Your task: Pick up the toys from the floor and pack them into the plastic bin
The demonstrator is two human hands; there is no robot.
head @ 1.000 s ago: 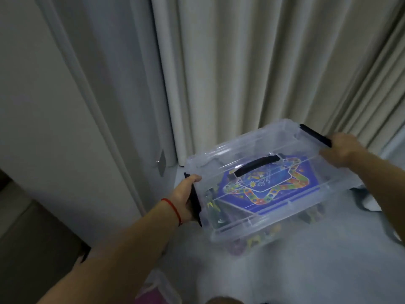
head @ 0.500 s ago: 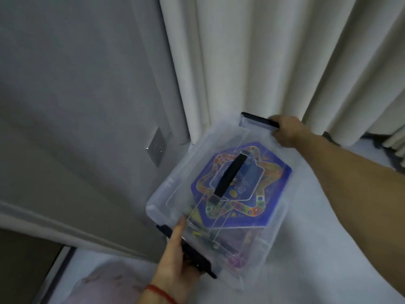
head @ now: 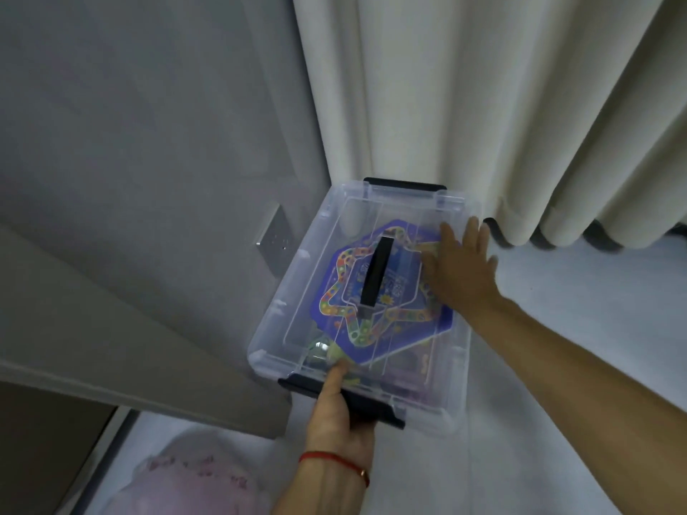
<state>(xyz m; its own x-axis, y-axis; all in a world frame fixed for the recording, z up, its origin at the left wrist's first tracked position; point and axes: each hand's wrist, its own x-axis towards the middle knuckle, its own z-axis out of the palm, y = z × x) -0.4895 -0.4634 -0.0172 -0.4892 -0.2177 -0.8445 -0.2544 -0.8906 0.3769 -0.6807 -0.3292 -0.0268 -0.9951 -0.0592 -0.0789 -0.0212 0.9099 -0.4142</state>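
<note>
The clear plastic bin (head: 297, 291) stands on the pale floor in the corner, its lid closed, with a black carry handle (head: 376, 276) on top and black latches at both ends. Through the lid I see a blue game board (head: 416, 328) with a coloured track and other toys below it. My left hand (head: 338, 414) grips the near black latch (head: 383, 414), thumb lying on the lid. My right hand (head: 459, 265) rests flat on the lid's right side with fingers spread.
Cream curtains (head: 483, 105) hang just behind the bin. A grey wall with a socket plate (head: 275, 239) runs along its left. Something pink and soft (head: 193, 481) lies at the bottom left.
The bin has turned lengthwise and settled on the floor in the corner. My right hand let go of the far latch and now lies flat on the lid.
</note>
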